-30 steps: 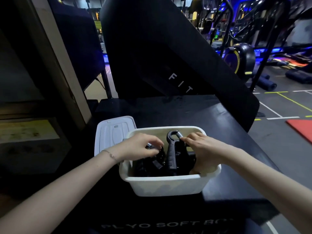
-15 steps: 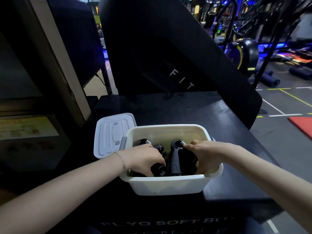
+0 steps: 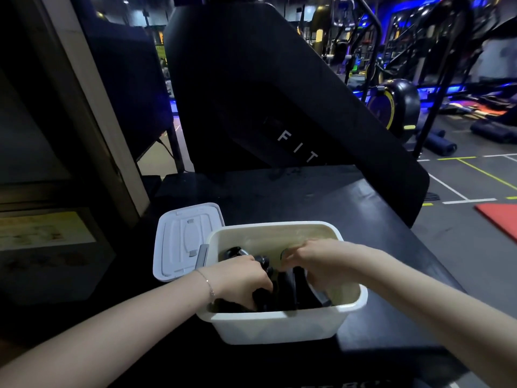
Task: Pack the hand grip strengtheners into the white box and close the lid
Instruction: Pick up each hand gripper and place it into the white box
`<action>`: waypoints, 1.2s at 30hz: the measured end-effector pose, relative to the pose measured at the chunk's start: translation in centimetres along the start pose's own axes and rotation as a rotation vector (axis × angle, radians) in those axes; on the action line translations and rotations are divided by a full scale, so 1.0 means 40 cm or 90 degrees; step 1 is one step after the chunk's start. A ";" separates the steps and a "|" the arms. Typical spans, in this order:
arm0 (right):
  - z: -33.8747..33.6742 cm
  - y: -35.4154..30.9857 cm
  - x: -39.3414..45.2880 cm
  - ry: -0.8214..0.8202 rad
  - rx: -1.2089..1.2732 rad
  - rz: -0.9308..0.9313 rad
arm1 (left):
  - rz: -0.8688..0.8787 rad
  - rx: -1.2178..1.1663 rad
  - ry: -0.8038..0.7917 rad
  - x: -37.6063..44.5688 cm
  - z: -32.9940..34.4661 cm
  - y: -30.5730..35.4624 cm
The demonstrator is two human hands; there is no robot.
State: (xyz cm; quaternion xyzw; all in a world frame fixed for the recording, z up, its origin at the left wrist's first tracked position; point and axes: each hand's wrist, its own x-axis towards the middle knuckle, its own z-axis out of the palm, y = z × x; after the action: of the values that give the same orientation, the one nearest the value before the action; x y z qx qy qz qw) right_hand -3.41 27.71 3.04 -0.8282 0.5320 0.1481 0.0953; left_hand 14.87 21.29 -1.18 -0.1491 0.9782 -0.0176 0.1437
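Both hands down inside the white box on the black platform, left hand curled round the black hand grip strengtheners piled in there, right hand clamped on another one's handle. Lid off, lying flat just left of the box, touching it.

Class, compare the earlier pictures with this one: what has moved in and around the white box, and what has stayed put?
Both hands, left hand and right hand, have pushed deeper into the white box, pressing the black grip strengtheners down; the handle that stood above the rim now sits below it. The lid still lies beside the box.
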 end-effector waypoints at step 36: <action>0.122 0.004 0.103 -0.001 -0.205 -0.272 | 0.051 0.005 -0.090 0.005 0.006 0.028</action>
State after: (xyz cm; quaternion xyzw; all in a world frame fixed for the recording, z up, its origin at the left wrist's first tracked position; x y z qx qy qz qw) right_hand -2.66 25.67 -2.98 -0.9262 0.3144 0.2078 -0.0082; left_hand 14.45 22.29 -1.55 -0.1099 0.9706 -0.0054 0.2139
